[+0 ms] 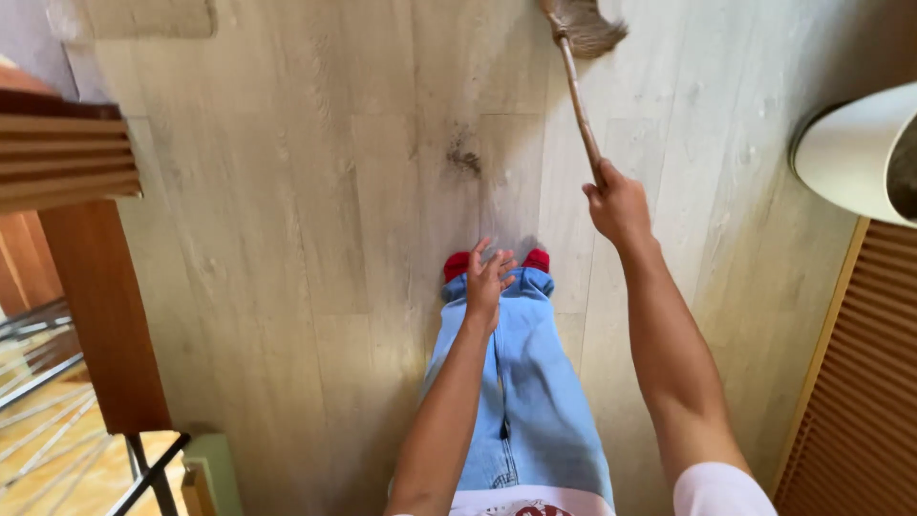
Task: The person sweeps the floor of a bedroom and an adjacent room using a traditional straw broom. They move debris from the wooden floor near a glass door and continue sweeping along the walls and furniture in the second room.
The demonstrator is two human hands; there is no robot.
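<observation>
My right hand (618, 204) grips the wooden handle of a broom (578, 91) and holds it out ahead of me. The broom's straw head (585, 24) rests on the pale wood-plank floor at the top of the view. My left hand (489, 277) hangs free in front of my legs, fingers spread, holding nothing. Below it are my blue jeans (530, 382) and red footwear (457, 265). A dark smudge of dirt (463, 158) lies on the floor, left of the broom handle.
A brown wooden piece of furniture with a slatted top (67, 158) stands at the left, with a metal rack (43, 382) beneath it. A white rounded object (850, 153) juts in at the upper right above a slatted brown panel (860, 382).
</observation>
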